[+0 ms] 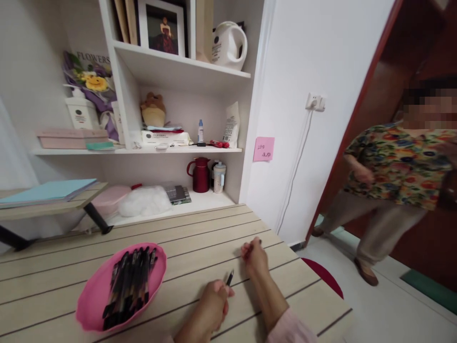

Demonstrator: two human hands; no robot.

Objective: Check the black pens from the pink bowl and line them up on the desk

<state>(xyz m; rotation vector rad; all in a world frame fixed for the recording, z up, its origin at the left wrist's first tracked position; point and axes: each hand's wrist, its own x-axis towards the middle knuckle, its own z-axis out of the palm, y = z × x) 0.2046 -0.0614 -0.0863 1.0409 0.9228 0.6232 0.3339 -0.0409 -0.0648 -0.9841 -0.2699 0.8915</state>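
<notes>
My left hand (pixel 210 305) is closed around a black pen (pixel 229 277), whose tip sticks up past my fingers, low over the pale wooden table (pixel 200 243). My right hand (pixel 254 257) rests on the table just right of it, fingers curled in a loose fist around something small and dark that I cannot make out. A pink bowl (pixel 93 297) holding several black pens (pixel 130 283) stands to the left of my left hand.
White shelves behind the table carry a dark red jug (pixel 200 175), a white kettle (pixel 228 45), a framed picture, boxes and bottles. A raised stand (pixel 53 202) with a blue folder stands at left. A person in a patterned shirt (pixel 396 166) walks through the doorway at right.
</notes>
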